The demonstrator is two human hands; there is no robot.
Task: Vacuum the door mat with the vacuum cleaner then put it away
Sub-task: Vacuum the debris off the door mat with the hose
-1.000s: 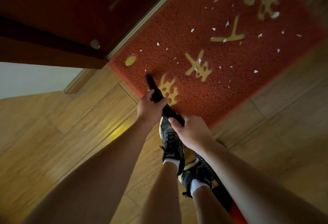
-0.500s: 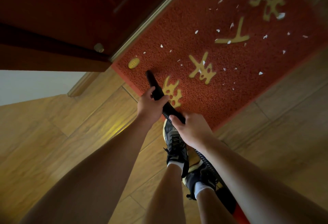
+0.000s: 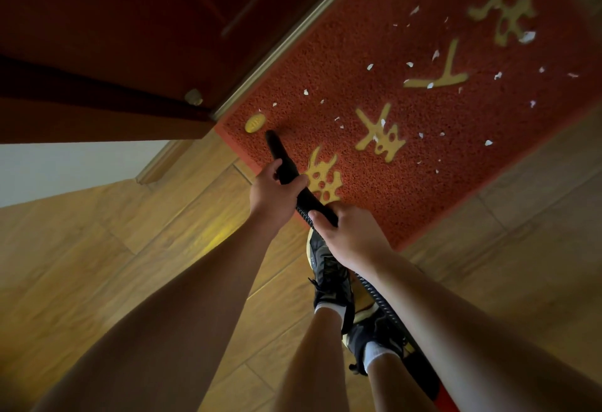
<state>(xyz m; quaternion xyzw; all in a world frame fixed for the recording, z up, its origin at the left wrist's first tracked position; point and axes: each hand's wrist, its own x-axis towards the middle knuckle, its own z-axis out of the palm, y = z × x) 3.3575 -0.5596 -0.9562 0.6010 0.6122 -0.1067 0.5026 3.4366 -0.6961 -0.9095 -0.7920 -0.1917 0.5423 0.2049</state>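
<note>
A red door mat (image 3: 407, 163) with yellow characters lies on the wooden floor, strewn with several white paper scraps (image 3: 488, 142). The black vacuum nozzle (image 3: 278, 150) slants down onto the mat's near left corner, its tip just below a yellow oval mark (image 3: 255, 123). My left hand (image 3: 273, 193) grips the nozzle partway up. My right hand (image 3: 348, 232) grips it lower, where the ribbed black hose (image 3: 378, 297) begins. The hose runs back past my legs to a red and black vacuum body (image 3: 446, 402) at the bottom edge, mostly hidden.
A dark red door (image 3: 130, 36) with a metal threshold strip (image 3: 293, 33) borders the mat's far side. A white wall (image 3: 65, 167) and skirting stand at the left. My black shoes (image 3: 329, 274) stand on the wooden floor (image 3: 114, 232) just before the mat.
The nozzle tip has slid forward and left across the mat's corner, towards the yellow oval mark. Both hands kept their grip and moved with it.
</note>
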